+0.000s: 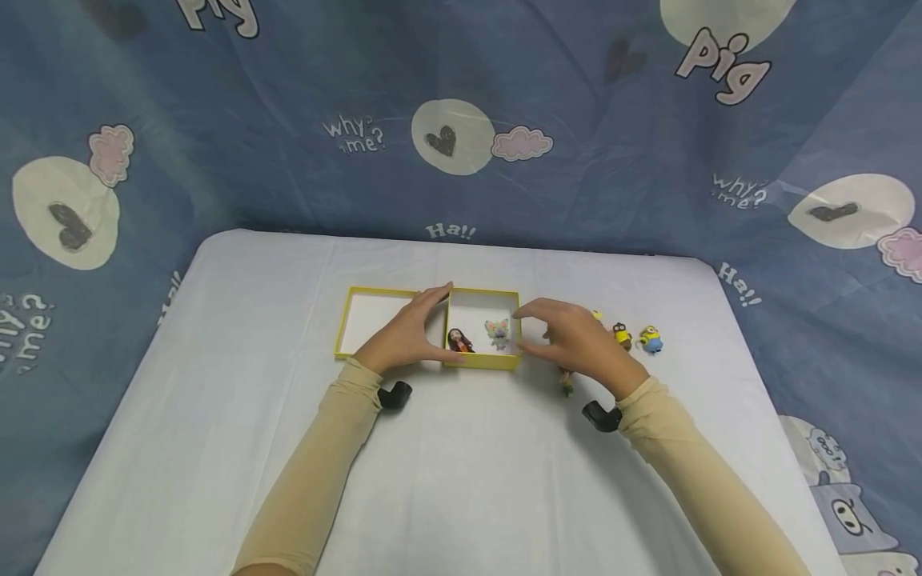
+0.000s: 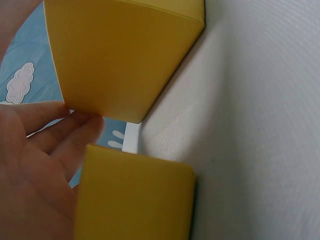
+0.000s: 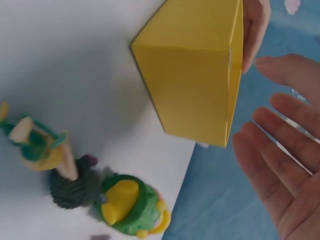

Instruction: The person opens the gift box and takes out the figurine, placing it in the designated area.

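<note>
A shallow yellow box (image 1: 481, 362) with a white inside stands in the middle of the table. Inside lie a dark-haired doll figurine (image 1: 459, 341) in red and a small grey figurine with pink ears (image 1: 497, 333). My left hand (image 1: 406, 332) grips the box's left end, thumb at the front wall and fingers at the back. In the left wrist view those fingertips touch the edge of the box (image 2: 120, 60). Off the box's right wall, my right hand (image 1: 576, 340) has its fingers spread and holds nothing; the right wrist view shows a gap between its fingers and the box.
Left of the box lies a second yellow-rimmed white tray (image 1: 346, 324), partly behind my left hand. To the right are two minion figurines, one brown and yellow (image 1: 623, 336), one blue (image 1: 651, 339). Under my right hand lie a dark-haired figurine (image 3: 75, 187) and a green-yellow one (image 3: 132, 205).
</note>
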`<state>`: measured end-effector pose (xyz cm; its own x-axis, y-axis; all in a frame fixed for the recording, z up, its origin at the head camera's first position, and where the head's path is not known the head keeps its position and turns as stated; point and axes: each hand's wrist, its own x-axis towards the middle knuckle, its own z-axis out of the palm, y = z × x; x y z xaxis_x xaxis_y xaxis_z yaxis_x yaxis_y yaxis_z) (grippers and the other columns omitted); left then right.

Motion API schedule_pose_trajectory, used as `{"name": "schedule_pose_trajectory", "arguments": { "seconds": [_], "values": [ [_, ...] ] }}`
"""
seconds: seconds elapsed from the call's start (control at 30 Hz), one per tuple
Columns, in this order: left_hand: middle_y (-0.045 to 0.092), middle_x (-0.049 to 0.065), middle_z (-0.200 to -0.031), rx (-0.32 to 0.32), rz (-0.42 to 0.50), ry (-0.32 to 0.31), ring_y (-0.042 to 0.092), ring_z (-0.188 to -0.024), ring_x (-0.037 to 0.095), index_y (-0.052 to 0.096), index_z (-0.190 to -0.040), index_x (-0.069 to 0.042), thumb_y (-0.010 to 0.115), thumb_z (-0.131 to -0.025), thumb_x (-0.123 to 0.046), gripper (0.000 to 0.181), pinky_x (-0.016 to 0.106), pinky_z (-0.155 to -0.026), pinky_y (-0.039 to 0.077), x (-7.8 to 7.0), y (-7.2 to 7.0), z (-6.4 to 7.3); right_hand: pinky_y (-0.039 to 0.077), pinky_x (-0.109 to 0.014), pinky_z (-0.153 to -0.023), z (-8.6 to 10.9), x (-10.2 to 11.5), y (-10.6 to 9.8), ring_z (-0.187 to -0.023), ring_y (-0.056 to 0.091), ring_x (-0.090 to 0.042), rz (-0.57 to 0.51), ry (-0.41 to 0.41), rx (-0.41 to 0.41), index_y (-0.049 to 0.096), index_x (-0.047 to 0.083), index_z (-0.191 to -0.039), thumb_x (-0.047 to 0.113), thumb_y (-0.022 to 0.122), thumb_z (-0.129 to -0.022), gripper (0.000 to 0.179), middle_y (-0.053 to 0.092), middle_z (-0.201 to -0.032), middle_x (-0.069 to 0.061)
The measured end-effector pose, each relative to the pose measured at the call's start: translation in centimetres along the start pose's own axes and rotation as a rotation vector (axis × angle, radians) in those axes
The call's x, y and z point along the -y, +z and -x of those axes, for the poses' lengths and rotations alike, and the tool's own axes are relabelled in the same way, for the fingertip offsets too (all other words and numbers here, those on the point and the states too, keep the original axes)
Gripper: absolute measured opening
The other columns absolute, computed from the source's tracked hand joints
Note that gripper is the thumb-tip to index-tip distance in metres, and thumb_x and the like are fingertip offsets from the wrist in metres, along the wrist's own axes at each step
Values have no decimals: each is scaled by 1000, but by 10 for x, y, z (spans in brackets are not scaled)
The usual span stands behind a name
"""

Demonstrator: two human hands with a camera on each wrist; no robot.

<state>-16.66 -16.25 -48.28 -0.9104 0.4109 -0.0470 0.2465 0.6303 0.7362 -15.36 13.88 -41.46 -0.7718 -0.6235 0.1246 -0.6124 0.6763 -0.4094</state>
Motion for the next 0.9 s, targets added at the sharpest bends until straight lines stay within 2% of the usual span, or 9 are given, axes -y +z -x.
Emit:
{"name": "schedule_pose_trajectory", "arguments": {
  "seconds": [0.13, 0.37, 0.6, 0.9],
  "values": [
    [21, 3, -163, 3, -4, -3, 17, -151, 26, 15, -155, -39, 78, -52, -77, 128, 58, -117, 26, 0, 0, -1, 57, -28, -73, -11, 3, 2, -85, 69, -13, 33, 0, 53, 66, 17, -121, 31, 76, -84, 41, 67, -119, 4],
    [21, 2, -162, 1, -13, -3, 17, -151, 24, 14, -155, -41, 79, -52, -77, 127, 56, -118, 26, 0, 1, -2, 56, -32, -77, -27, 4, 9, -81, 68, -14, 80, 0, 138, 67, 16, -120, 30, 79, -81, 44, 67, -121, 3],
    [21, 1, -163, 8, -9, -6, 18, -151, 24, 12, -154, -43, 79, -52, -77, 127, 56, -118, 26, 0, 0, -1, 56, -40, -89, -41, 6, 15, -107, 66, -18, 130, 19, 219, 68, 15, -120, 30, 80, -79, 46, 68, -123, 1],
    [21, -4, -162, 12, -15, -8, 17, -151, 23, 12, -154, -44, 77, -51, -80, 126, 53, -119, 26, 2, -1, -1, 56, -37, -87, -53, 9, 24, -102, 67, -18, 195, 40, 302, 70, 14, -117, 29, 83, -76, 46, 69, -118, 0]
  ]
}}
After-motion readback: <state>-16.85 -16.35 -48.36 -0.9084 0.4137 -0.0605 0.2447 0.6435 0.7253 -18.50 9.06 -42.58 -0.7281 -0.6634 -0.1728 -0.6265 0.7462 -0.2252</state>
